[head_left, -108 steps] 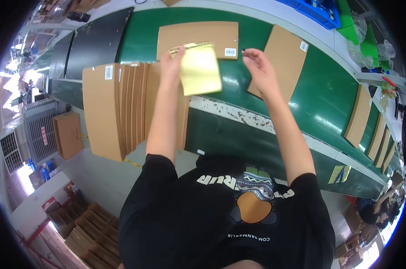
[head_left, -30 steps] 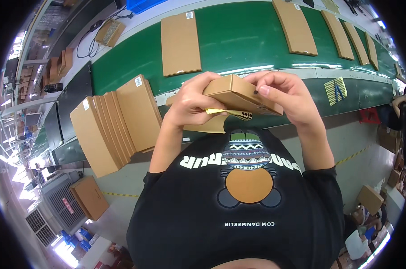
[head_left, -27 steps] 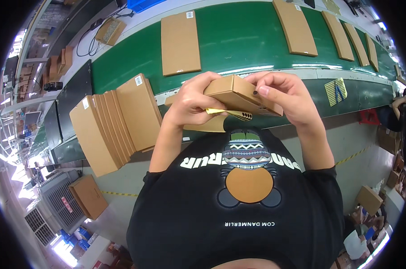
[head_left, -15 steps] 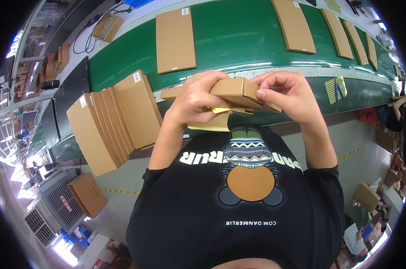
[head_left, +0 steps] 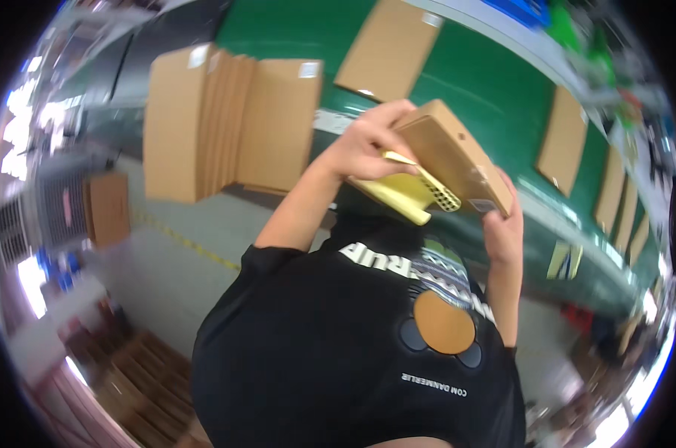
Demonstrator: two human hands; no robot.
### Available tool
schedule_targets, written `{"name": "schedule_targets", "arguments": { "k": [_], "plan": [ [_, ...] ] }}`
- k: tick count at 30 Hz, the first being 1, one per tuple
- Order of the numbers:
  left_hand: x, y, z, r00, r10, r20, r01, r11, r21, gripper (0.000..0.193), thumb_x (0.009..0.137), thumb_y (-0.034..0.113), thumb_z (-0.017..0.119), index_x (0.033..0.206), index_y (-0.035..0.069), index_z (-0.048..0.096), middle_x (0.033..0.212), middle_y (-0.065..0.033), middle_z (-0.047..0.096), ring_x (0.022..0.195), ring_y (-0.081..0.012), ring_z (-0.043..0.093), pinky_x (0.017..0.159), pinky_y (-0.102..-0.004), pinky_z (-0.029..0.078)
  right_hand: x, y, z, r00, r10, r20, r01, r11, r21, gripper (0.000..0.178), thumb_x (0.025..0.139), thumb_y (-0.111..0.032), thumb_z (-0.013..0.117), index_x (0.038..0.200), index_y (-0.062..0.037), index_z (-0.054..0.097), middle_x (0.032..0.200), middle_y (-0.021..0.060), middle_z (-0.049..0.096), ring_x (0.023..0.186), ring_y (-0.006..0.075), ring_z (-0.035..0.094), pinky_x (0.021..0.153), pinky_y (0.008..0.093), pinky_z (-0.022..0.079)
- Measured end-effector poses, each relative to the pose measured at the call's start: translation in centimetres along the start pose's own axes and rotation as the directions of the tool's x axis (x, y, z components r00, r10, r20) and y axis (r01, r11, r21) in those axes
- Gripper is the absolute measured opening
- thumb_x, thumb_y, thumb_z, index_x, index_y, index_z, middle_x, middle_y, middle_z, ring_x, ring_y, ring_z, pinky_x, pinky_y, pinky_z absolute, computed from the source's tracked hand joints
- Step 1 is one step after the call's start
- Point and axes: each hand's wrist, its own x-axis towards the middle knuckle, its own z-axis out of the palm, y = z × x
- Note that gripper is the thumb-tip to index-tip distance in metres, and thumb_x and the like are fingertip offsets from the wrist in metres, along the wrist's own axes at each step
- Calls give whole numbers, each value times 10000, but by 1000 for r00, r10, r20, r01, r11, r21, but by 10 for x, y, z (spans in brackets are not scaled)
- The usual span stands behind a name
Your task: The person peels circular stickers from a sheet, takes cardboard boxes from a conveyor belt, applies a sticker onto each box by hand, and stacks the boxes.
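A flat brown cardboard box [head_left: 457,153] is held up in front of my chest, tilted down to the right. My left hand [head_left: 371,143] is closed around its upper left end. The same hand pinches a thin yellow strip with black dots [head_left: 436,188] under thumb and fingers. Below it hangs a pale yellow sheet [head_left: 398,198], partly behind the strip; where it is fixed I cannot tell. My right hand [head_left: 504,228] grips the lower right end of the box, thumb underneath near a small label, with most fingers hidden behind the box.
Flat boxes lie on the green belt [head_left: 487,97], one box [head_left: 390,48] straight ahead and several to the right. At left, several cartons [head_left: 175,123] stand side by side along the bench edge. A yellow dotted sheet [head_left: 564,260] with a dark blue mark hangs on the bench side.
My view has swung left, so the bench appears tilted. The box has turned, its broad face and label now showing. My right hand has shifted from its end flap to its lower end.
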Motion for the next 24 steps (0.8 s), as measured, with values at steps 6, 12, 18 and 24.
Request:
{"name": "schedule_targets", "arguments": {
  "k": [6, 12, 18, 24],
  "plan": [
    [-52, 4, -48, 812, -55, -581, 89, 996, 30, 89, 742, 42, 766, 812, 28, 712, 1112, -140, 608, 1067, -257, 564, 862, -366, 446, 88, 52, 70, 977, 213, 21, -210, 972, -105, 507, 847, -155, 714, 1272, -2, 482, 1170, 93, 601, 1017, 193, 605, 840, 321, 507],
    [-117, 39, -80, 636, -151, -757, 205, 979, -23, 70, 851, 52, 697, 867, -12, 674, 905, -92, 667, 808, -133, 608, 698, -256, 479, 205, 81, 180, 807, 549, 216, -550, 833, -64, 547, 888, -260, 682, 1313, -15, 439, 1200, 116, 602, 1059, 259, 616, 855, 435, 530],
    [-109, 41, -67, 378, -377, -846, 376, 897, -232, 117, 894, 83, 682, 898, -32, 663, 786, -24, 670, 704, -63, 589, 635, -225, 481, 256, 118, 221, 808, 550, 212, -463, 815, -348, 694, 897, -242, 674, 1433, 5, 308, 1427, 198, 395, 1251, 300, 486, 996, 443, 443],
    [-79, 39, -46, 483, -484, -730, 329, 873, -361, 93, 886, 60, 683, 891, -33, 677, 813, -30, 684, 710, -68, 602, 634, -222, 485, 169, -1, 172, 928, 118, 353, -23, 965, -262, 367, 890, -125, 667, 1216, 22, 586, 1177, 105, 619, 1067, 193, 597, 927, 297, 463]
  ]
}}
